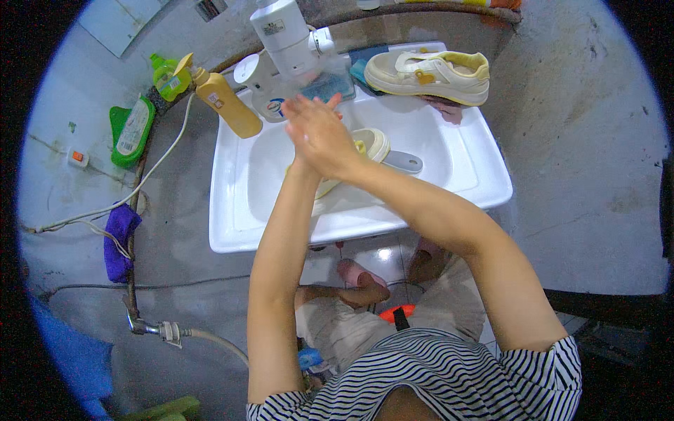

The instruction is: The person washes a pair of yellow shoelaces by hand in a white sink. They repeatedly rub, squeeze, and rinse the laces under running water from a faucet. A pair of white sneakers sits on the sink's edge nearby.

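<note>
My right hand [327, 138] lies flat against my left hand [334, 103], palm to palm, above the white ceramic washbasin [231, 231]. Nothing shows between them, and their fingers are slightly blurred. My right hand covers most of the left, whose fingertips stick out behind it. Below them in the bowl rests a white and pale yellow shoe [377, 143], partly hidden by my hands and forearms. Beside it a grey handle [404, 162] with a hole in its end points to the right. A matching sneaker [429, 76] with a yellow heart ornament sits on the back right rim.
A yellow pump bottle [229, 105], a clear soap dispenser [267, 97] and a white faucet-mounted device [284, 39] stand at the back. Green containers [132, 129] and a purple cloth [119, 242] are by the left wall, where a white cable [163, 158] hangs.
</note>
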A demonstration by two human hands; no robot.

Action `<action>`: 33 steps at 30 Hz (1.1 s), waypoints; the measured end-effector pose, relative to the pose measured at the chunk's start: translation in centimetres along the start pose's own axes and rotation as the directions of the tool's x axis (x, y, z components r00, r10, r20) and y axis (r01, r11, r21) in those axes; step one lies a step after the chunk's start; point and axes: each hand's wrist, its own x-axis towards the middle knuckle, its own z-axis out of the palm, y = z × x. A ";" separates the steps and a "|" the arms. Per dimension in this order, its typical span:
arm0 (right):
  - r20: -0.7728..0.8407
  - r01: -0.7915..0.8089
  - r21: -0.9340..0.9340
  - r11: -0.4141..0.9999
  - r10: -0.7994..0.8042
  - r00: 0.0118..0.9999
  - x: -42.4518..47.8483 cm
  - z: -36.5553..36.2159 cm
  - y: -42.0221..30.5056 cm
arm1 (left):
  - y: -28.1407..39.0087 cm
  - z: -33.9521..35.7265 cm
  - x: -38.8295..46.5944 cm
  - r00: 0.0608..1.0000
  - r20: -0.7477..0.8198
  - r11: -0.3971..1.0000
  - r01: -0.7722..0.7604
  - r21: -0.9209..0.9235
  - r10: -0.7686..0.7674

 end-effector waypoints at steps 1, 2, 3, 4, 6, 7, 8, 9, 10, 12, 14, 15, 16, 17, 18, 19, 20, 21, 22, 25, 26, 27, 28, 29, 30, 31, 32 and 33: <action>0.004 -0.088 -0.017 0.996 0.088 0.996 0.3 -0.5 0.6 | -0.2 1.3 0.0 1.000 -0.001 1.000 0.022 0.007 -0.022; 0.007 -0.174 -0.032 0.984 0.175 0.985 0.7 -1.0 1.3 | -0.2 2.6 -0.1 0.994 -0.096 0.998 0.052 0.019 -0.050; -0.001 -0.259 -0.056 0.964 0.260 0.966 1.3 -2.0 2.1 | -0.2 4.4 0.3 0.981 -0.179 0.996 0.087 0.030 -0.080; -0.056 -0.279 -0.125 0.952 0.274 0.960 1.7 -2.6 2.7 | 0.1 5.6 0.1 0.956 -0.275 0.992 0.119 0.042 -0.103; -0.140 -0.350 -0.119 0.929 0.333 0.932 1.7 -2.8 3.1 | 0.6 7.2 0.0 0.920 -0.375 0.992 0.127 0.004 -0.116; -0.182 -0.384 -0.114 0.916 0.360 0.915 1.8 -3.0 3.3 | 0.6 7.2 0.0 0.926 -0.371 0.994 0.098 0.043 -0.075; -0.211 -0.446 -0.106 0.889 0.418 0.884 1.7 -2.7 4.1 | 0.6 7.0 0.0 0.931 -0.365 0.994 0.068 0.081 -0.034; -0.218 -0.408 -0.120 0.905 0.377 0.900 1.5 -2.4 3.8 | 0.7 6.4 -0.2 0.932 -0.363 0.992 0.035 0.120 0.011; -0.225 -0.370 -0.134 0.919 0.335 0.915 1.1 -1.9 3.3 | 0.6 6.0 -0.2 0.944 -0.330 0.998 -0.005 0.069 0.028; -0.215 -0.308 -0.098 0.946 0.282 0.935 0.3 -0.9 2.2 | 0.7 6.2 -0.2 0.948 -0.317 1.000 -0.031 -0.003 0.029; -0.184 -0.257 0.009 0.966 0.254 0.949 -0.1 -0.1 1.2 | 0.8 5.6 0.5 0.968 -0.251 0.996 -0.041 -0.075 0.021; -0.174 -0.231 0.027 0.973 0.232 0.957 -0.1 0.5 0.3 | 1.2 3.2 0.6 0.976 -0.215 0.994 -0.046 -0.096 0.024; -0.172 -0.213 0.030 0.977 0.215 0.961 -0.1 0.4 -0.4 | 1.5 2.6 0.7 0.986 -0.167 0.991 -0.037 -0.126 0.016; -0.171 -0.195 0.034 0.980 0.198 0.965 0.0 0.3 -1.0 | 1.4 2.1 0.7 0.989 -0.143 0.988 -0.056 -0.142 0.035; -0.171 -0.183 0.037 0.982 0.187 0.967 -0.1 0.1 -1.7 | 1.4 2.6 0.4 0.991 -0.121 0.985 -0.068 -0.161 0.048; -0.170 -0.172 0.042 0.984 0.177 0.969 -0.3 0.0 -2.2 | 1.1 2.9 0.2 0.993 -0.101 0.981 -0.079 -0.179 0.062; -0.169 -0.160 0.048 0.986 0.166 0.971 -0.5 0.1 -2.5 | 0.3 3.0 0.1 0.989 -0.018 0.919 -0.144 -0.368 0.148; -0.165 -0.205 0.057 0.977 0.211 0.963 -0.4 0.1 -1.9 | -0.8 3.2 0.4 0.966 0.055 0.815 -0.180 -0.551 0.251; -0.169 -0.247 0.059 0.967 0.253 0.953 0.2 -0.2 -0.2 | -0.9 3.9 0.8 0.973 0.047 0.832 -0.169 -0.529 0.227; -0.190 -0.448 0.066 0.891 0.452 0.871 1.7 -2.0 4.2 | 0.2 7.4 -0.2 0.971 -0.232 0.998 0.045 -0.033 -0.052; -0.193 -0.523 0.073 0.849 0.526 0.828 1.6 -2.3 4.9 | 0.3 8.2 -0.2 0.982 -0.168 0.996 0.077 -0.044 -0.083; -0.208 -0.483 0.028 0.875 0.478 0.853 1.4 -2.0 5.0 | 0.4 8.2 -0.4 0.983 -0.157 0.995 0.088 -0.056 -0.096; -0.221 -0.441 -0.017 0.897 0.427 0.877 1.1 -1.8 5.1 | 0.5 8.0 -0.5 0.984 -0.145 0.993 0.099 -0.068 -0.108; -0.233 -0.400 -0.065 0.914 0.376 0.897 0.8 -1.6 5.2 | 0.6 7.8 -0.6 0.984 -0.132 0.991 0.111 -0.080 -0.121; -0.228 -0.348 -0.081 0.934 0.322 0.919 0.4 -0.9 4.6 | 0.7 7.3 -0.8 0.987 -0.154 0.997 0.039 -0.070 -0.049; -0.230 -0.301 -0.077 0.951 0.277 0.933 0.2 -0.4 3.5 | 0.8 6.8 -0.6 0.986 -0.165 0.998 -0.033 -0.059 0.023; -0.219 -0.256 -0.051 0.965 0.240 0.946 -0.2 0.4 2.2 | 0.8 6.1 -0.3 0.980 -0.176 0.993 -0.105 -0.047 0.095; -0.205 -0.222 -0.023 0.975 0.213 0.955 -0.5 0.7 0.9 | 0.6 4.2 0.3 0.988 -0.099 0.985 -0.129 -0.113 0.118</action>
